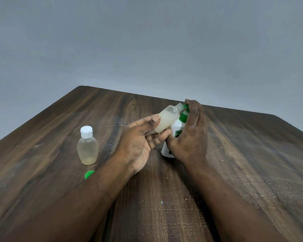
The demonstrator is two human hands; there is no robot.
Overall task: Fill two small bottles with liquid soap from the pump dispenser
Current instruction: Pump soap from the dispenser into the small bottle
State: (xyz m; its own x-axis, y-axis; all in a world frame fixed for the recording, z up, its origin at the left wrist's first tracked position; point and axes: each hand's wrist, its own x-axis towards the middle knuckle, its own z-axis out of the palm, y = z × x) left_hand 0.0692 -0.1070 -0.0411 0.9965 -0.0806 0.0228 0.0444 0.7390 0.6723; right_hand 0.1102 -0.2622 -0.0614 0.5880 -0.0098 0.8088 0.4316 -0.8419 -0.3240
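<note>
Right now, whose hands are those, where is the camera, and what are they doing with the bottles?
There is no machine here, just a person's two bare hands. The one picture comes from a camera worn on the person's head, looking down at a wooden table. The left hand holds an open little bottle, tilted, with its mouth against the green spout of the soap dispenser. Whitish soap is already inside it. The right hand is wrapped round the dispenser, fingertips on top of the pump. A second little bottle with a white cap stands on the table to the left. A green cap lies nearer the person, beside the left forearm.
</note>
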